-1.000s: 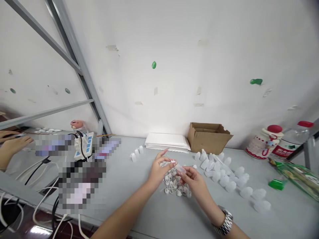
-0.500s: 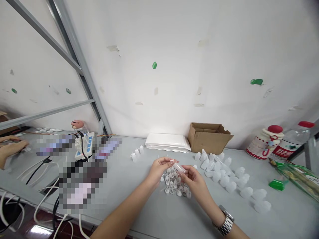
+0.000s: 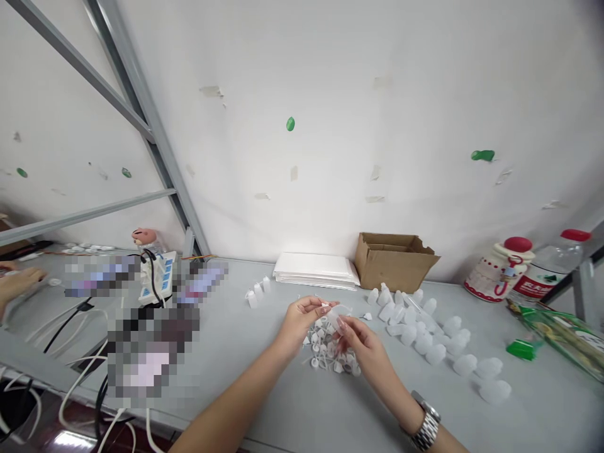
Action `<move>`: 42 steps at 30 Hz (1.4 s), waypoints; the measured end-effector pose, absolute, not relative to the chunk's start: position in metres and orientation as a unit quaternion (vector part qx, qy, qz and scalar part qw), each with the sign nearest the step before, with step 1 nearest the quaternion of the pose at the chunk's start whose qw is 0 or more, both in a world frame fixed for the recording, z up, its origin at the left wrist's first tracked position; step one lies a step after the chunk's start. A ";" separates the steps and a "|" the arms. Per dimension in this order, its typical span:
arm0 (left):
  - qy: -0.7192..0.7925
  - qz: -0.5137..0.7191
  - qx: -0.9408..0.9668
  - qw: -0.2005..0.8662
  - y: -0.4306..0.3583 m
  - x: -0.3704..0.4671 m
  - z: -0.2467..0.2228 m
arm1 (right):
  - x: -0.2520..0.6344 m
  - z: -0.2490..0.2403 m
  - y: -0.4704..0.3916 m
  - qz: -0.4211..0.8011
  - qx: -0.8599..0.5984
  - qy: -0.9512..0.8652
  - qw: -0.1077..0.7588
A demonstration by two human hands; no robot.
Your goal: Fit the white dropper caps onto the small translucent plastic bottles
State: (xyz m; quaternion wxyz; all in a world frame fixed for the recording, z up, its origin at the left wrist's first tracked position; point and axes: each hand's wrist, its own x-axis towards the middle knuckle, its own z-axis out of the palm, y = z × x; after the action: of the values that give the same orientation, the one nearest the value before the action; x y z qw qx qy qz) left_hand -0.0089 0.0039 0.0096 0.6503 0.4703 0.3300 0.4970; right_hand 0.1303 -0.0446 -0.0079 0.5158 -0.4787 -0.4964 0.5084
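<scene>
My right hand [image 3: 361, 340] grips a small translucent plastic bottle [image 3: 336, 317] between thumb and fingers, above the desk. My left hand [image 3: 302, 319] pinches a small white plastic cap [image 3: 325, 306] at the bottle's upper left end; whether it is seated there is hard to see behind the fingertips. Below both hands lies a pile of white caps with loop straps [image 3: 325, 352]. To the right, several translucent bottles [image 3: 425, 343] are scattered. A short row of small bottles with white tops [image 3: 258, 292] stands upright to the left.
At the back are a white stack of flat sheets [image 3: 315, 270] and an open cardboard box [image 3: 395, 263]. A red-lidded flask [image 3: 499, 270], a water bottle [image 3: 547, 267] and a green packet [image 3: 566, 336] stand right. Left are a power strip [image 3: 158, 277], cables and another person's hand [image 3: 21, 283].
The bottle has turned in my right fingers, from lying slanted to tipping more upright, and a strap now shows above it. My right hand has shifted slightly left. The other person's hand moved slightly.
</scene>
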 end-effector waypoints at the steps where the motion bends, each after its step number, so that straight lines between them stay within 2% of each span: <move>1: 0.340 0.496 0.469 0.646 0.003 -0.008 0.011 | 0.130 -0.008 -0.046 0.469 -0.497 -0.502 0.529; 3: 0.350 0.494 0.469 0.643 0.002 -0.008 0.012 | 0.129 -0.008 -0.047 0.409 -0.522 -0.516 0.543; 5: 0.342 0.496 0.475 0.642 0.002 -0.008 0.012 | 0.130 -0.007 -0.047 0.412 -0.521 -0.518 0.539; 12: 0.286 0.486 0.538 0.627 0.003 -0.013 0.016 | 0.136 0.000 -0.044 0.667 -0.377 -0.434 0.475; 16: 0.292 0.470 0.555 0.621 0.001 -0.014 0.020 | 0.137 0.000 -0.045 0.734 -0.325 -0.377 0.462; 20: 0.366 0.444 0.634 0.517 0.000 -0.015 0.019 | 0.137 0.003 -0.045 0.728 -0.309 -0.358 0.496; 25: 0.358 0.446 0.702 0.424 0.002 -0.018 0.014 | 0.139 0.005 -0.043 0.721 -0.311 -0.351 0.510; 34: 0.359 0.450 0.707 0.411 -0.001 -0.021 0.022 | 0.138 0.004 -0.043 0.707 -0.333 -0.312 0.540; 42: 0.326 0.452 0.710 0.431 -0.008 -0.020 0.027 | 0.140 0.001 -0.039 0.625 -0.402 -0.354 0.567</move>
State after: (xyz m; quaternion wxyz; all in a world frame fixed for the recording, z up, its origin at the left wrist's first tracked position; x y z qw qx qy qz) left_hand -0.0204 -0.0078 0.0267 0.4305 0.7099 0.3265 0.4518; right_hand 0.1404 -0.0385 0.0011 0.5674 -0.4022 -0.3537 0.6254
